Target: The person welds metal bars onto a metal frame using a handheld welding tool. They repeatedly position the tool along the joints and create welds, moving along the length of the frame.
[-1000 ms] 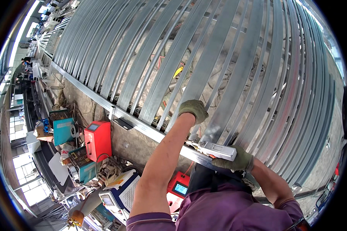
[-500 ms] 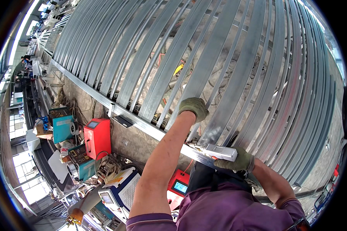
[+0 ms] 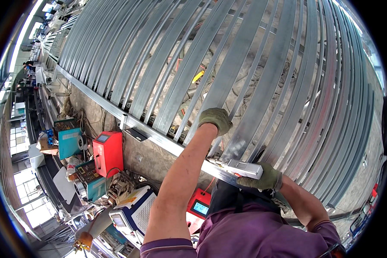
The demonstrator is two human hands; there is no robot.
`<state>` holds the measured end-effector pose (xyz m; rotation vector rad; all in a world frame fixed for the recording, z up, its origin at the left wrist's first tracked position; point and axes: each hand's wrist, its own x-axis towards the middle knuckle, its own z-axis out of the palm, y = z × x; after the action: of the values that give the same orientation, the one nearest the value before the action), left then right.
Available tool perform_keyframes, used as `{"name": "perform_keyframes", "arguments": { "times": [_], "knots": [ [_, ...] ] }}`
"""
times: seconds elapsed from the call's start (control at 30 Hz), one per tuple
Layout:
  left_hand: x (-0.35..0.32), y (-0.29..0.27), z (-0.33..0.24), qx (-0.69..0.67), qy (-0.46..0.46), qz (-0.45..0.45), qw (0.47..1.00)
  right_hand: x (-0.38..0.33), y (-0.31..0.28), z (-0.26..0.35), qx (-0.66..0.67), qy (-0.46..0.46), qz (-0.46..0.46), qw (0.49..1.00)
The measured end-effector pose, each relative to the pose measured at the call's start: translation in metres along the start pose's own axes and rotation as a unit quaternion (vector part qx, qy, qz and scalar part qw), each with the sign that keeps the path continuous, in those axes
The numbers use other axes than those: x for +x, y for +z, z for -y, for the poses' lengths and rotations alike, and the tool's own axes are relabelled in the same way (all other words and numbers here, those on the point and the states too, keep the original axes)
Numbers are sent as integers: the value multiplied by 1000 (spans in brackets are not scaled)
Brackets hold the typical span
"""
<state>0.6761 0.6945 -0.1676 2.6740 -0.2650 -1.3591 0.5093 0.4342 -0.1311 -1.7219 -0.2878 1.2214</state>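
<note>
My left hand point(image 3: 216, 119), in an olive work glove, grips the edge of a flat galvanised steel bar point(image 3: 228, 90) in a long row of parallel bars. My right hand point(image 3: 262, 179), also gloved, is closed around a silver hand-held welding gun point(image 3: 238, 167) whose tip points left at the foot of the bars, where they meet a long steel cross rail point(image 3: 155, 136). The gun lies just below my left wrist.
A red welding machine point(image 3: 109, 152) and a teal one point(image 3: 69, 142) stand on the floor to the left, among cables. A white machine point(image 3: 133, 213) and a small red unit with a screen point(image 3: 199, 207) sit below. More racks run off at upper left.
My left hand has shifted slightly up along the bar, and the gun has stayed at the same joint. Little else differs.
</note>
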Motion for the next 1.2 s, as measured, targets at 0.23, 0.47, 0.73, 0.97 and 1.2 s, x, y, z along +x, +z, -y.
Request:
{"name": "perform_keyframes", "arguments": {
  "times": [0.23, 0.47, 0.73, 0.97, 1.2],
  "knots": [
    [0, 2, 2, 1, 3, 2, 1000, 1, -1, 2, -2, -4, 3, 1000],
    [2, 2, 1, 6, 8, -3, 1000, 2, -2, -1, -8, 9, 11, 1000],
    [2, 3, 2, -7, 2, -7, 1000, 0, -4, 2, 21, 49, 26, 998],
    [4, 4, 2, -5, -1, -4, 1000, 0, -4, 3, 4, 47, 21, 999],
    [5, 5, 4, 3, 0, -6, 1000, -1, -5, 2, 16, 84, 33, 996]
  ]
}}
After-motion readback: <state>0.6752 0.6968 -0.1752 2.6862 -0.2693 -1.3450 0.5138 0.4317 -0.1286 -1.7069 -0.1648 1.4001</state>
